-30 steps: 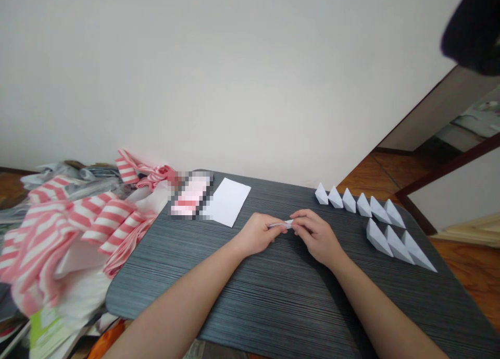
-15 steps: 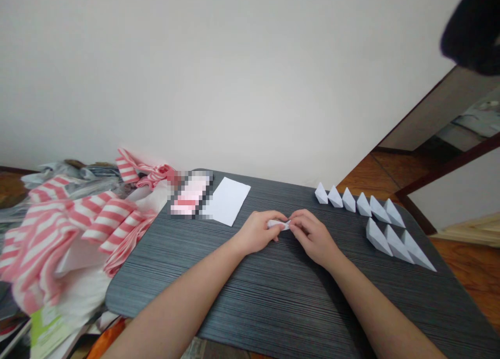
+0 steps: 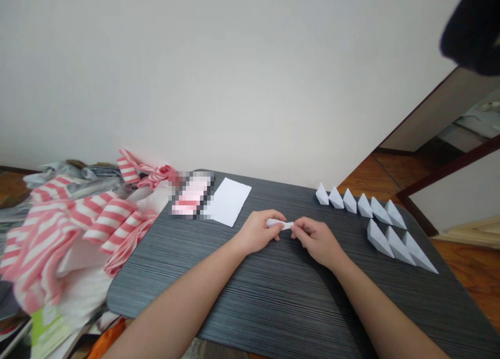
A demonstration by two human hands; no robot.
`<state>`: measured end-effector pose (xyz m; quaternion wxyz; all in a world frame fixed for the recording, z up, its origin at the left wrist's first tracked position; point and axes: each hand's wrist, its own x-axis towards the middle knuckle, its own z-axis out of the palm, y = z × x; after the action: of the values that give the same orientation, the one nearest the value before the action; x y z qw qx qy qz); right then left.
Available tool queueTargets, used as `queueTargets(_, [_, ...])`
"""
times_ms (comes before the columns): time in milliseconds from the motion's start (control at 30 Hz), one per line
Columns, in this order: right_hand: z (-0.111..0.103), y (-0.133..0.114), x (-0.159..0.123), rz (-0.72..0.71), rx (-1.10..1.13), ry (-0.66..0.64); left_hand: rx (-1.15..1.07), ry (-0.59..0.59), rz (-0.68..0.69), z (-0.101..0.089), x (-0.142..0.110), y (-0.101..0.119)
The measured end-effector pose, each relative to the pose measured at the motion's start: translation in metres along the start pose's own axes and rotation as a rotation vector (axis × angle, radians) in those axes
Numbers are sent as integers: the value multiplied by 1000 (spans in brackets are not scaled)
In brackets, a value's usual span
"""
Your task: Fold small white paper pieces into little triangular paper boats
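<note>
With the clock face centred on the work and twelve straight ahead, a person's bare forearms come in from seven and five o'clock over a dark wood-grain table (image 3: 242, 301). At the centre, a narrow folded piece of white paper (image 3: 279, 224) is held between both hands. The left hand (image 3: 260, 233) grips its nine o'clock end, thumb on the near side and fingers curled around the far side; the right hand (image 3: 314, 239) pinches its three o'clock tip between thumb and forefinger. Near the left hand, at ten o'clock, a flat white paper sheet (image 3: 230, 201) lies on the tabletop, and just beyond it is what is probably a smartphone (image 3: 192, 193), its pinkish face too pixelated to read. Toward three o'clock, apart from the right hand, a row of three pointed paper models (image 3: 399, 247) sits side by side; between two and three, a row of six smaller-looking ones (image 3: 350, 202) runs behind them. At nine o'clock, off the table, red-and-white striped cloth (image 3: 103, 218) is heaped, with a green-and-white packet (image 3: 49, 330) at eight. Wooden floor (image 3: 390, 174) shows at two, and a plain pale wall (image 3: 250, 88) rises at twelve.
</note>
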<state>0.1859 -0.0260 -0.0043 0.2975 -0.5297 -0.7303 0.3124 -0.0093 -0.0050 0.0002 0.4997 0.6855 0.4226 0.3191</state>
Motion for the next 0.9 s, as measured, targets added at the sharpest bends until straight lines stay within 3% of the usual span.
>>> queueTargets(233, [1, 1, -1, -31, 33, -54, -21, -82, 9, -2, 1, 1])
queueTargets(567, [1, 0, 0, -27, 58, -76, -55, -101, -3, -2, 1, 0])
queueTargets(900, [1, 3, -3, -54, 231, -18, -178, -120, -39, -3, 2, -4])
